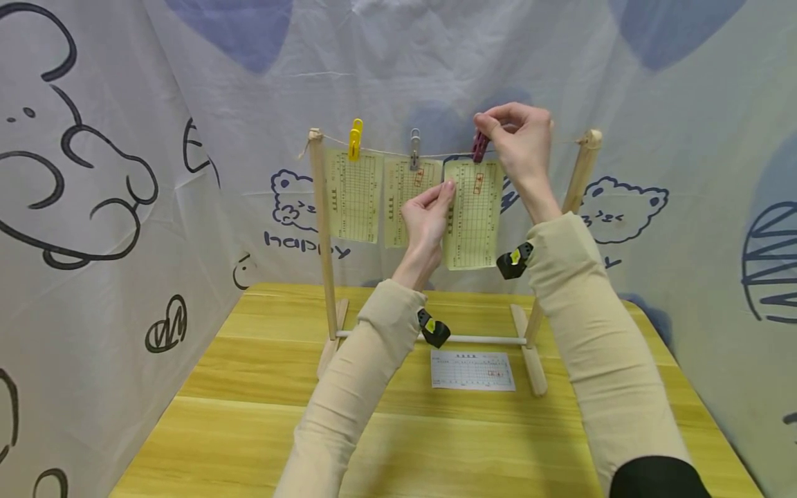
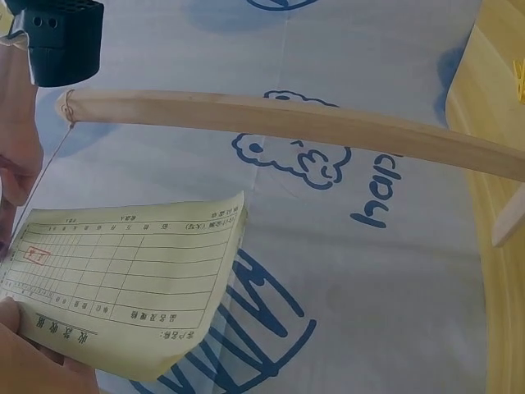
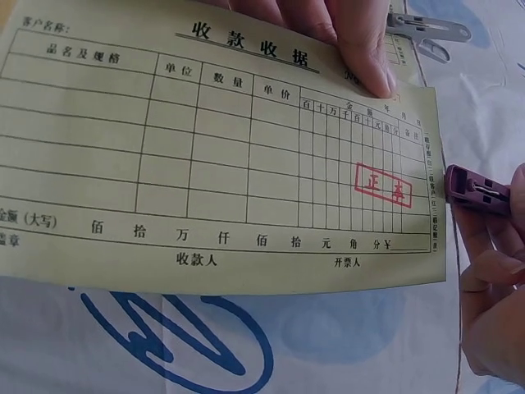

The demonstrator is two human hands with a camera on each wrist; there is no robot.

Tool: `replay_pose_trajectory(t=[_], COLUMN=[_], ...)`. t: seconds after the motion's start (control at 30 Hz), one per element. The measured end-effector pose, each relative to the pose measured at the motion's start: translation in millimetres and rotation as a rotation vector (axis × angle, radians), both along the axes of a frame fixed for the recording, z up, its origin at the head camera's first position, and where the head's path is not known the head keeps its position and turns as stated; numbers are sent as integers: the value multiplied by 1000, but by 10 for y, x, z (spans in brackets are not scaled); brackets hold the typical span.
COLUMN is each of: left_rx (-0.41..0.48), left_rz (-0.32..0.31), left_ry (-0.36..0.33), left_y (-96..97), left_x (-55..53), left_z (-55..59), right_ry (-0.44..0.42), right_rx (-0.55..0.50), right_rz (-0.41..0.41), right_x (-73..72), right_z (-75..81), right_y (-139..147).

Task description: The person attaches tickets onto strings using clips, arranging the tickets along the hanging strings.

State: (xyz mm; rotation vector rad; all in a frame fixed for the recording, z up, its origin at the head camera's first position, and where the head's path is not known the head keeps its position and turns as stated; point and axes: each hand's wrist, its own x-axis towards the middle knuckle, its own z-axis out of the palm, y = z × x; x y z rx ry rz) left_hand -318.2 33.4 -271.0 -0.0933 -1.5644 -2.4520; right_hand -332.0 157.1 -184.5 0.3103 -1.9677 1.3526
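Note:
A pale yellow receipt slip (image 1: pixel 471 235) with a red stamp hangs lengthwise at the right part of a string (image 1: pixel 457 153). My left hand (image 1: pixel 429 214) pinches its left edge near the top between thumb and fingers. Above the slip, my right hand (image 1: pixel 526 142) grips a dark red clothespin (image 1: pixel 479 147) by its upper end. In the right wrist view that clothespin (image 3: pixel 480 190) has its tip right at the slip's top edge, beside the printed grid. The left wrist view shows the same slip (image 2: pixel 123 279) bowed slightly, its lower end loose.
Two more yellow slips hang to the left, under a yellow clothespin (image 1: pixel 355 142) and a grey clothespin (image 1: pixel 415 151). Wooden posts (image 1: pixel 325 249) and a white crossbar (image 1: pixel 479 339) frame the string. A white slip (image 1: pixel 472 371) lies on the wooden table (image 1: pixel 212 408). Behind hangs a printed cloth (image 1: pixel 373 55).

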Motion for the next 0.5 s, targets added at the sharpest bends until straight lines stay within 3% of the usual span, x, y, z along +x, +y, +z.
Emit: replay_pose_trajectory(t=[0.5], left_rx=[-7], left_rz=[12], left_ry=[11], left_y=[18], left_x=[-28], left_z=[-12], right_ry=[-27], right_rx=[63], right_rz=[-9], right_x=[-10], right_z=[-44], right_y=[31])
